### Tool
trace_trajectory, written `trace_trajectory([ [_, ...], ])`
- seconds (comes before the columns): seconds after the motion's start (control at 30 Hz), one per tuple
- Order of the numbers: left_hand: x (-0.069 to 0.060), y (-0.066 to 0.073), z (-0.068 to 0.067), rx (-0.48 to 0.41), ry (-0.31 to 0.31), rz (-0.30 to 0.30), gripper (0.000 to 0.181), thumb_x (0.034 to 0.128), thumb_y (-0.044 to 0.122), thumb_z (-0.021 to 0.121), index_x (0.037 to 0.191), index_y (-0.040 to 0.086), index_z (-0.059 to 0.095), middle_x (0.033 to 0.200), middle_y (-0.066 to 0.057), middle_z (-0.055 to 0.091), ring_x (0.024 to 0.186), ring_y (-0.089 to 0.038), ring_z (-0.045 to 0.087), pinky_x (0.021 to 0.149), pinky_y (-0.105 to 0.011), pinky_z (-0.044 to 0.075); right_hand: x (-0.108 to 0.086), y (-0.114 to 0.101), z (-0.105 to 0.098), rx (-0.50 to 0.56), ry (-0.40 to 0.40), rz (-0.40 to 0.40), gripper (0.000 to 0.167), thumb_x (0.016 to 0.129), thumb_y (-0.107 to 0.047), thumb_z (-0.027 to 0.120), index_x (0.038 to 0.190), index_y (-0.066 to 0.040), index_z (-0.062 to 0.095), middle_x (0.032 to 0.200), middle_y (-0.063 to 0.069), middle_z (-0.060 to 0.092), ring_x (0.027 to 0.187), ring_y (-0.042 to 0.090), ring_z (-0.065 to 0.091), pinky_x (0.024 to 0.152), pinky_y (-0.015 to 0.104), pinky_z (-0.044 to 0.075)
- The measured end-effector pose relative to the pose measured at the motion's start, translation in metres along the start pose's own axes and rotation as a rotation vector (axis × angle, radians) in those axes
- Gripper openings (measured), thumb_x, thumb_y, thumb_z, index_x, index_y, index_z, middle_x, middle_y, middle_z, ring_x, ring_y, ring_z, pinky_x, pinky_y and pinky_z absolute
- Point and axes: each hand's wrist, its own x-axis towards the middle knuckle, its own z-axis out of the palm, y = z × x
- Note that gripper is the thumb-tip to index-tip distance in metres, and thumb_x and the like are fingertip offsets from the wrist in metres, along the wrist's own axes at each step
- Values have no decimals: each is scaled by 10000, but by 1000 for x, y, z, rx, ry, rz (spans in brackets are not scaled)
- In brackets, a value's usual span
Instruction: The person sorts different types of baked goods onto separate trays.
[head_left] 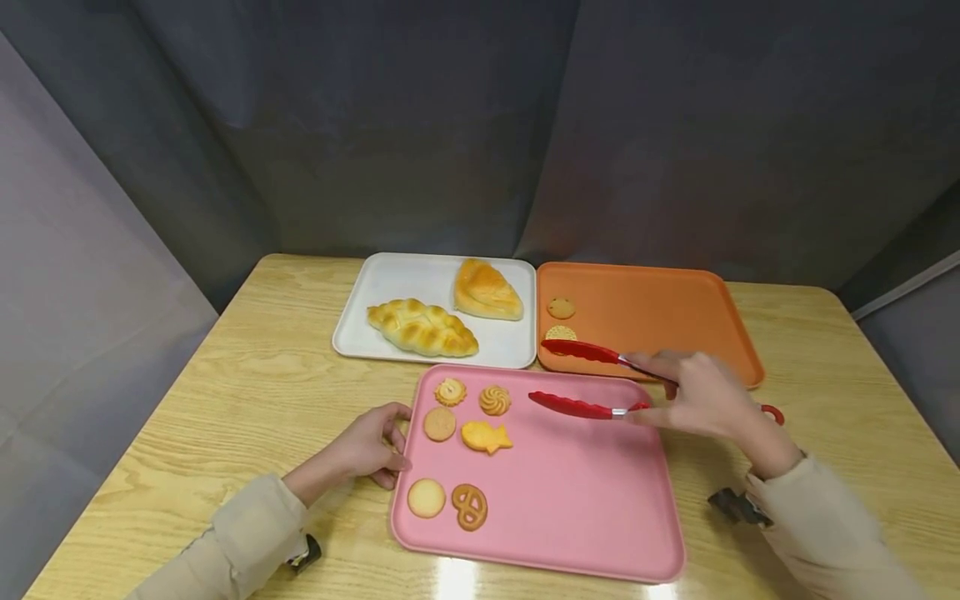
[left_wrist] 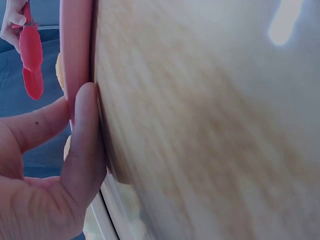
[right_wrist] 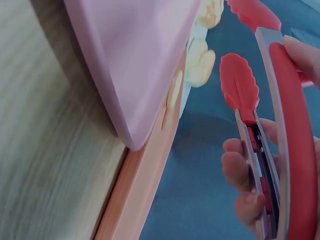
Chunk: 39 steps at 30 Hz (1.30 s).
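Observation:
My right hand [head_left: 693,396] grips red-tipped tongs [head_left: 577,407], their two arms spread apart with nothing between them. One tip hangs over the pink tray [head_left: 577,500], the other by a round cookie [head_left: 561,334] at the left of the orange tray [head_left: 645,308]. In the right wrist view the fingers [right_wrist: 237,167] curl round the tongs' metal arm. My left hand [head_left: 371,446] holds the pink tray's left rim, thumb and fingers on it. On that tray lie several cookies, among them a fish-shaped one [head_left: 486,436] and a pretzel [head_left: 469,507].
Behind the pink tray, a white tray [head_left: 352,333] carries a braided bread [head_left: 423,327] and a folded pastry [head_left: 486,290]. A second small cookie [head_left: 561,308] sits on the orange tray. Dark curtains [head_left: 420,125] hang behind the wooden table [head_left: 247,367].

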Motion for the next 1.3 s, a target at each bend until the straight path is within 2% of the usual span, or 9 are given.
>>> trace_trajectory([
  [0.2, -1, 0, 0, -5, -4, 6, 536, 729, -155, 616, 1218, -51, 422, 753, -139, 513, 470, -174, 552, 416, -344, 540, -4, -9, 2, 7, 6, -47, 633, 583, -382, 814, 1129, -101, 658, 763, -38, 580, 524, 48, 380, 455, 200, 334],
  [0.57, 0, -1, 0, 3, 2, 2, 531, 726, -156, 616, 1209, -46, 425, 748, -134, 509, 466, -170, 550, 413, -343, 539, -10, -22, 6, 40, 14, -144, 605, 578, -389, 824, 1099, -118, 680, 852, -35, 653, 625, 26, 477, 479, 170, 354],
  [0.73, 0, -1, 0, 3, 6, -4, 535, 722, -159, 614, 1209, -42, 425, 745, -132, 509, 463, -166, 545, 412, -340, 538, -13, -30, 7, 73, -41, -136, 579, 600, -387, 813, 1094, -114, 682, 886, -22, 664, 601, 37, 464, 457, 167, 349],
  [0.97, 0, 0, 1, -1, 9, -15, 534, 724, -156, 614, 1210, -35, 429, 753, -133, 509, 464, -167, 543, 410, -338, 537, -16, -37, 10, 68, -81, -140, 538, 625, -403, 794, 1081, -137, 690, 899, -40, 662, 673, 42, 501, 499, 172, 375],
  [1.3, 0, 1, 1, 3, 11, -16, 536, 724, -157, 619, 1211, -36, 432, 747, -133, 514, 473, -170, 548, 409, -338, 537, -16, -43, 18, 97, -107, -184, 538, 638, -418, 785, 1079, -126, 687, 795, -83, 634, 528, -8, 359, 442, 148, 314],
])
